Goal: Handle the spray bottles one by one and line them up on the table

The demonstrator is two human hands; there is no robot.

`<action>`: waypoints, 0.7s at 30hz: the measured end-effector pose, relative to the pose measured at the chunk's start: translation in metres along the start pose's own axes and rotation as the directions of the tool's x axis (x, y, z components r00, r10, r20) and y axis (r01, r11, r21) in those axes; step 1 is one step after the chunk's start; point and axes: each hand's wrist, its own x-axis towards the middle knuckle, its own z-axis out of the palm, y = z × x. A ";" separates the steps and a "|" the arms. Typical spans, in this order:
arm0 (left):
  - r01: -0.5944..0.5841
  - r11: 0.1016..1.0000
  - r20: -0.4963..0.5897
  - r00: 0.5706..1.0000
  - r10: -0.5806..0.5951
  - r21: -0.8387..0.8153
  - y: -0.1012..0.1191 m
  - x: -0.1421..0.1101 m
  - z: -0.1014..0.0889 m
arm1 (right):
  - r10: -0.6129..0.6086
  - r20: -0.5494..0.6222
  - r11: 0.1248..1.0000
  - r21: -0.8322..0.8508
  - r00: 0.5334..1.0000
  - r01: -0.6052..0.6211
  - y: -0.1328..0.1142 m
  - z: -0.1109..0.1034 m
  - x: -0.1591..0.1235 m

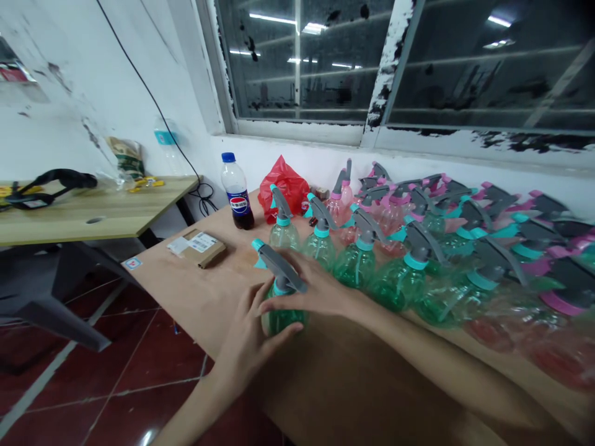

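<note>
At your far left, a pale wooden desk (116,214) holds a black strap (69,178), a crumpled packet (127,158) and a clear bottle with a blue label (165,137), and a black cord (134,80) hangs down the wall behind it. Just right of that desk is your brown table (186,291), with a small cardboard box (202,248) near its left edge. Farther back, to the box's right, a cola bottle (239,207) with a blue cap stands part full. Your left hand (246,337) is curled round the left side of a green spray bottle (285,319), its thumb across the near face. The bottle is at the near left of the group, its grey sprayer with turquoise trim pointing left and away from you; whether its base touches the table is hard to tell. Your right hand (320,288) grips the same bottle from the right, thumb across its upper body just above your left thumb. Behind your hands, a red plastic bag (283,186) sits by the wall. To the right, a row of green bottles (353,266) with turquoise collars crowds against pink bottles (558,356), below a window (307,68) with peeling paint.
</note>
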 end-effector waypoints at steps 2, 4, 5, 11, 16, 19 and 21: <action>0.039 0.999 -0.006 0.999 -0.039 -0.010 -0.010 0.004 -0.009 | 0.025 0.060 0.997 -0.069 0.998 -0.020 -0.001 -0.009 0.002; 0.061 0.998 -0.022 0.998 -0.062 -0.026 -0.022 0.010 -0.018 | 0.083 0.104 0.983 -0.174 0.991 -0.064 -0.007 -0.020 0.004; 0.052 0.998 -0.058 0.997 -0.054 -0.038 -0.029 0.014 -0.022 | 0.108 0.097 0.972 -0.218 0.989 -0.085 -0.012 -0.026 0.007; 0.092 0.995 -0.173 0.981 -0.084 0.040 -0.083 0.055 -0.043 | 0.070 -0.157 0.908 -0.400 0.985 -0.128 -0.044 -0.051 0.046; 0.199 0.971 -0.178 0.969 -0.174 0.135 -0.107 0.096 -0.061 | 0.143 -0.281 0.591 -0.745 0.949 -0.310 -0.039 -0.053 0.094; 0.209 0.961 -0.133 0.973 -0.186 0.181 -0.108 0.117 -0.068 | 0.208 -0.313 0.540 -0.754 0.927 -0.375 -0.025 -0.052 0.114; 0.208 0.957 -0.111 0.976 -0.189 0.200 -0.107 0.127 -0.069 | 0.236 -0.309 0.541 -0.746 0.921 -0.388 -0.016 -0.050 0.123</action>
